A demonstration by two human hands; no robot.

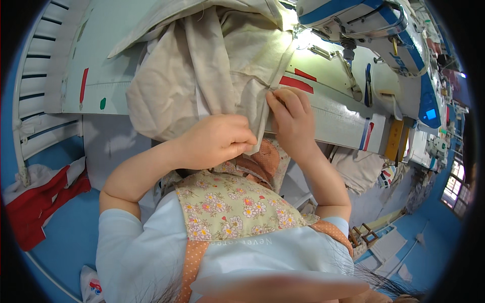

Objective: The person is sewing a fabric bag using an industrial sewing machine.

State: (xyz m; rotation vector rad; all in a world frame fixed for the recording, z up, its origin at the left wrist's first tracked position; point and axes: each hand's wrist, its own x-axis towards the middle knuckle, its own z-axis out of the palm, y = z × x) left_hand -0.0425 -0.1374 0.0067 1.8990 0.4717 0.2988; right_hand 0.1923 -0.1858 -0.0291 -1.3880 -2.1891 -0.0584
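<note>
A beige cloth garment piece (212,65) lies in folds over the sewing table and hangs over its front edge. My left hand (220,141) is closed on the garment's lower edge, near my apron. Farther right and higher up, my right hand (293,116) pinches the same edge at a seam, thumb and fingertips together. Between the two hands the edge runs as a narrow folded strip. Beyond them stands a white and blue sewing machine (364,25), its lamp lighting the upper end of the cloth; the cloth's far part near the needle is washed out by glare.
The white table (108,65) carries a ruler strip along its front and red tape pieces (296,84). Small snips (368,85) lie below the machine head. A white slatted rack (35,91) stands at the left, with red and white cloth (40,207) beneath. More beige cloth (356,166) hangs at right.
</note>
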